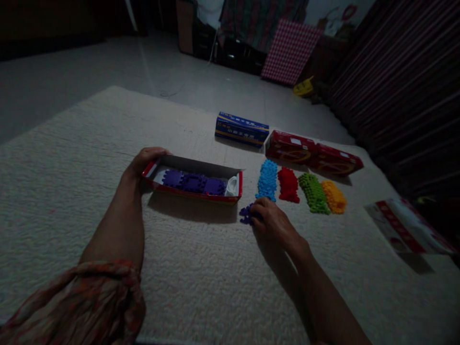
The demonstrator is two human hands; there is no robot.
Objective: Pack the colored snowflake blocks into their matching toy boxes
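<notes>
My left hand grips the left end of a long, open cardboard box with red edges. Inside lie purple interlocking plastic blocks, laid in a row, and a white coiled or rounded item at the right end. Just right of the box, my right hand is closed on purple interlocking blocks low over the mat, with its fingers covering part of them. Beyond that hand are piles of blue blocks, red blocks, green blocks and yellow blocks.
A blue box and two red boxes, a left one and a right one, stand behind the piles. At the right lies a white and red package. Everything rests on a pale quilted mat; a dark striped curtain hangs at right.
</notes>
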